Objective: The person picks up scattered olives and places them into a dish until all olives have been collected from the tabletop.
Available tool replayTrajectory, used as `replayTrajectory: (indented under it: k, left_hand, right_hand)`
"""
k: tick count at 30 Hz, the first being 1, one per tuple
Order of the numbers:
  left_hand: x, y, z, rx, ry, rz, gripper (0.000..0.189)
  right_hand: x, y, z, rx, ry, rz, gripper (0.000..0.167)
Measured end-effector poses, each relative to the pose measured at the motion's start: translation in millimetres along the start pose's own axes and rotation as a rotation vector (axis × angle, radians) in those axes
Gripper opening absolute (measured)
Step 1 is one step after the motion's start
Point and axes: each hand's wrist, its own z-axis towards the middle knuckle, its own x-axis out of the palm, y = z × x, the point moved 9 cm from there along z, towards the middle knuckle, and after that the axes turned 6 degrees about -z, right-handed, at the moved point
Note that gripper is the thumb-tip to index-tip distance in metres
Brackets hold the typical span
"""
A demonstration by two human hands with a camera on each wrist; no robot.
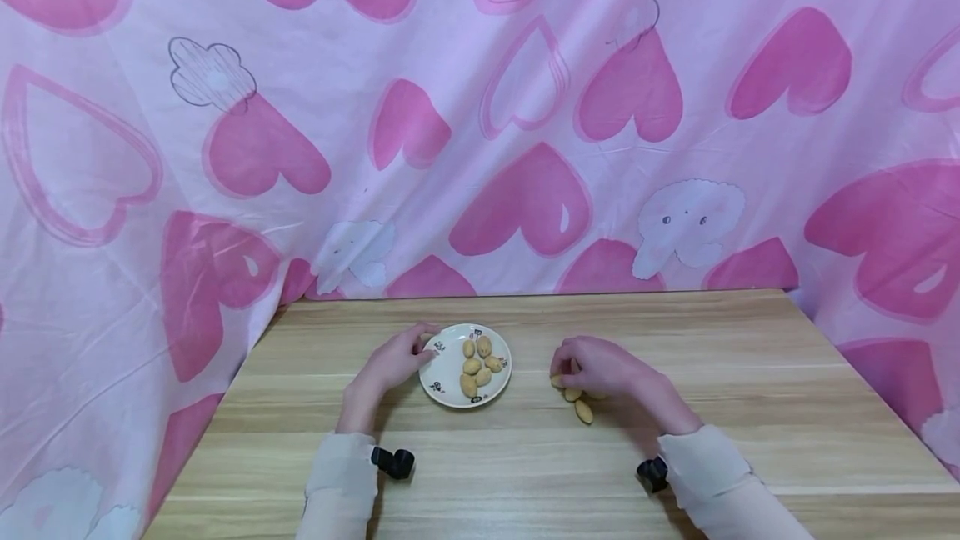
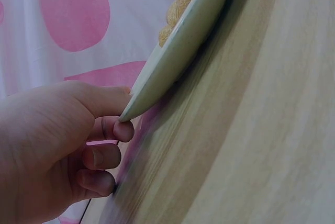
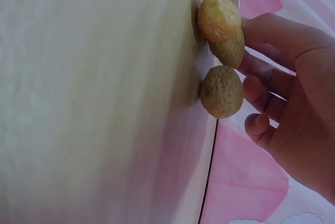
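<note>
My left hand [image 1: 396, 359] is pinching the rim of a round, shallow white plate [image 1: 444, 367] with small dark printed figures; in the left wrist view the thumb is lying along the upper side of the rim, a finger is pressing from underneath, and the other fingers are curling below. The plate is resting on the surface beneath it. My right hand [image 1: 600, 367] is reaching down just to the right of the plate, its fingers bending close over one tan, oval, wrinkled nut-like piece [image 1: 557, 380]. I am unable to tell whether the fingertips are pinching that piece, since other pieces are hiding them in the right wrist view.

Six tan pieces [image 1: 472, 366] are sitting on the plate, mostly toward its middle and right side. Three loose tan pieces [image 3: 222, 92] are lying together to the right of the plate, beside and partly beneath my right hand.

Nearer to me than the plate, a small black wrist device [image 1: 393, 463] is showing at each of the pale sleeves [image 1: 341, 465]. A light wood-grain table [image 1: 510, 473] is spreading around the plate, and behind it a pale pink cloth [image 1: 450, 48] printed with darker pink hearts is hanging in soft folds.
</note>
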Motion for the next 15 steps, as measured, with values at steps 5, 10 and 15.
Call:
replayTrajectory:
  k: [5, 10, 15]
  left_hand:
    - [0.6, 1.0, 0.8, 0.000, -0.001, -0.001, 0.039]
    - [0.7, 1.5, 1.0, 0.004, -0.001, -0.006, 0.039]
    - [0.4, 1.0, 1.2, 0.000, 0.001, -0.010, 0.039]
  right_hand:
    - [-2, 3, 1.9, -0.014, -0.038, -0.002, 0.002]
    - [-4, 6, 5.2, -0.021, -0.057, -0.003, 0.005]
    - [-6, 15, 9.7, -0.061, -0.088, -0.029, 0.007]
